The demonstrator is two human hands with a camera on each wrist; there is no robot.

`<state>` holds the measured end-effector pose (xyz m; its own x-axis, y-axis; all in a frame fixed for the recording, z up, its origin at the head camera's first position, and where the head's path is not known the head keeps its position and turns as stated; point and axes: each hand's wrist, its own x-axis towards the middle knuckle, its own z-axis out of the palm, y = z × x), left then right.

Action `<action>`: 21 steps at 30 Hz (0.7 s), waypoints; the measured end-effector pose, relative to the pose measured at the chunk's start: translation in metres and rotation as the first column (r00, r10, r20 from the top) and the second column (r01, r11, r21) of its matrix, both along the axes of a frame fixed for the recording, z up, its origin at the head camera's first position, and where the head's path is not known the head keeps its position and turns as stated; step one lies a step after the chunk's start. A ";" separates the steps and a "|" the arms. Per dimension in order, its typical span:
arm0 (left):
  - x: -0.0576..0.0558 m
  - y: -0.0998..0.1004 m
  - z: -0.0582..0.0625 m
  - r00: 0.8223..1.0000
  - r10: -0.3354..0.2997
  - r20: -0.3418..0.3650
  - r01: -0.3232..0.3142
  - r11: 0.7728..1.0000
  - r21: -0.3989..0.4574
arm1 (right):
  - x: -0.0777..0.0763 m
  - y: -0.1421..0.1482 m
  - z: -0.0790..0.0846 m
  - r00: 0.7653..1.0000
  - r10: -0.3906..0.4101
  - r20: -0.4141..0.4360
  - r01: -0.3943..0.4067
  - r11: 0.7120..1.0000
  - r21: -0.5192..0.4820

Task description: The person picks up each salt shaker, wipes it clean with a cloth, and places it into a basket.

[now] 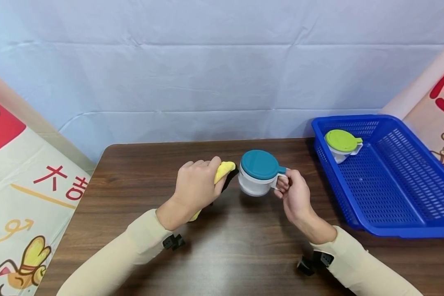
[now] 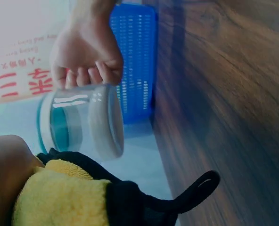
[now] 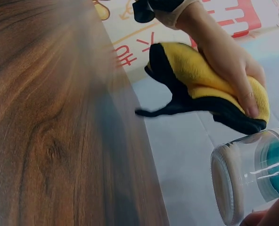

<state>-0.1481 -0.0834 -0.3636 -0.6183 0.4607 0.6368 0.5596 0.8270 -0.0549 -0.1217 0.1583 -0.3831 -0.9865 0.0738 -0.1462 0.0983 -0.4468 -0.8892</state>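
My right hand grips the white handle of a clear jar with a teal lid, held up off the table. In my left hand is a bunched yellow cloth with black edging; its black hanging loop shows in the left wrist view. The cloth is at the jar's left side, close to the glass; in the right wrist view its lower end seems to meet the jar. The fingers of my left hand are mostly hidden by its back in the head view.
A blue plastic basket stands on the right of the brown wooden table. Inside its left corner sits a similar jar with a green lid. A pale cloth backdrop hangs behind the table, with printed sheets at both sides.
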 end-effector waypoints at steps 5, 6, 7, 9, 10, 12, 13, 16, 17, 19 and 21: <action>0.009 0.004 0.004 1.000 -0.018 0.025 0.018 1.000 0.007 | -0.004 0.000 -0.002 1.000 -0.016 0.005 0.016 1.000 0.001; 0.011 0.005 0.005 0.999 -0.024 0.027 0.024 1.000 0.008 | -0.004 0.000 -0.002 1.000 -0.018 0.007 0.018 1.000 0.001; 0.013 0.007 0.006 0.999 -0.031 0.027 0.030 1.000 0.007 | -0.004 0.000 -0.002 1.000 -0.019 0.007 0.019 1.000 0.002; 0.016 0.010 0.008 0.999 -0.041 0.026 0.041 0.999 0.007 | -0.004 0.000 -0.002 1.000 -0.018 0.007 0.018 1.000 0.003; 0.018 0.012 0.009 0.999 -0.049 0.024 0.049 0.999 0.009 | -0.004 0.000 -0.002 1.000 -0.018 0.004 0.018 1.000 0.005; 0.021 0.017 0.010 0.998 -0.064 0.021 0.064 0.998 0.016 | -0.004 0.000 -0.001 1.000 -0.019 0.002 0.019 1.000 0.004; 0.023 0.019 0.011 0.997 -0.072 0.019 0.072 0.997 0.020 | -0.004 0.000 -0.001 1.000 -0.019 0.000 0.019 1.000 0.005; 0.027 0.027 0.014 0.996 -0.091 0.012 0.091 0.995 0.033 | -0.005 -0.001 -0.001 1.000 -0.023 -0.004 0.023 1.000 0.006; 0.028 0.030 0.015 0.996 -0.094 0.008 0.094 0.995 0.033 | -0.005 -0.001 -0.001 1.000 -0.023 -0.002 0.023 1.000 0.005; 0.030 0.035 0.016 0.995 -0.099 0.003 0.099 0.995 0.033 | -0.005 -0.002 -0.001 1.000 -0.028 0.002 0.028 1.000 0.007; 0.031 0.040 0.017 0.995 -0.105 -0.003 0.105 0.994 0.033 | -0.005 -0.002 -0.001 1.000 -0.030 0.003 0.030 0.999 0.012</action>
